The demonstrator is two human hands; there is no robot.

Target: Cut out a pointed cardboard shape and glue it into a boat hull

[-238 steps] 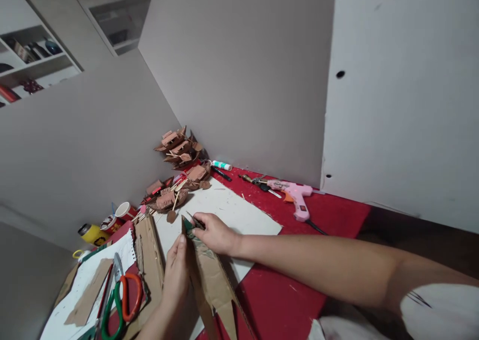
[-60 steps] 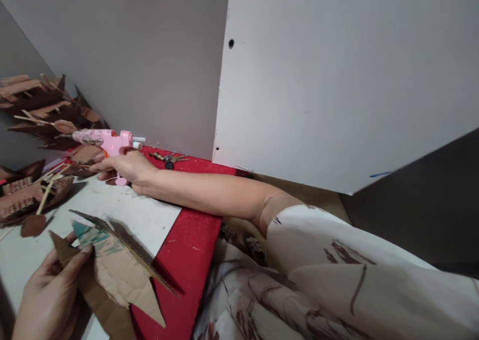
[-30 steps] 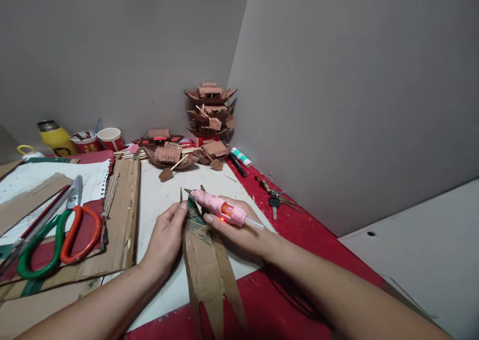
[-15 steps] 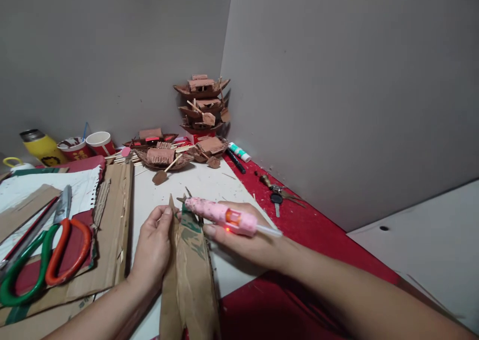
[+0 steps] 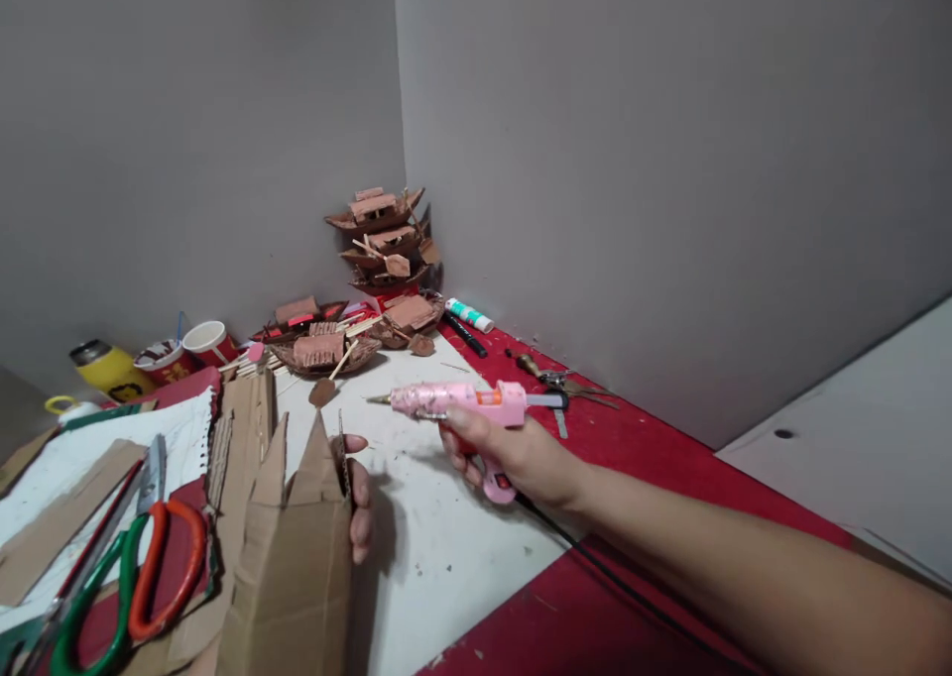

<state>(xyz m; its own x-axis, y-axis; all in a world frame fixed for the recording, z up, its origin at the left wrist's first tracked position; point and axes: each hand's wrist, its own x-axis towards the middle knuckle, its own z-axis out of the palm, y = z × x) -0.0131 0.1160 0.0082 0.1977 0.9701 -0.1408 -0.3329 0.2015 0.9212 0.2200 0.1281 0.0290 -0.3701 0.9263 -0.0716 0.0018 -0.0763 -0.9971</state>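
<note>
My right hand (image 5: 513,458) is closed around a pink glue gun (image 5: 461,401). Its metal tip points left, and a clear glue stick pokes out of its back end. Left of it, my left hand (image 5: 360,503) grips a folded brown cardboard piece (image 5: 294,567) with pointed flaps at its far end. Only some fingers show along the cardboard's right side; the rest of that hand is hidden behind it. A gap separates the glue gun's tip from the cardboard.
Scissors (image 5: 168,567) with green and orange handles lie on paper and cardboard at the left. Cardboard model boats (image 5: 372,210) are stacked in the corner, more in front. Cups (image 5: 209,341), a yellow bottle (image 5: 111,369), a marker (image 5: 466,334) and keys (image 5: 561,384) stand or lie around.
The glue gun has moved away from the cardboard flaps to the right and turned level. The cardboard has shifted left and turned, now covering most of my left hand. The view has shifted too.
</note>
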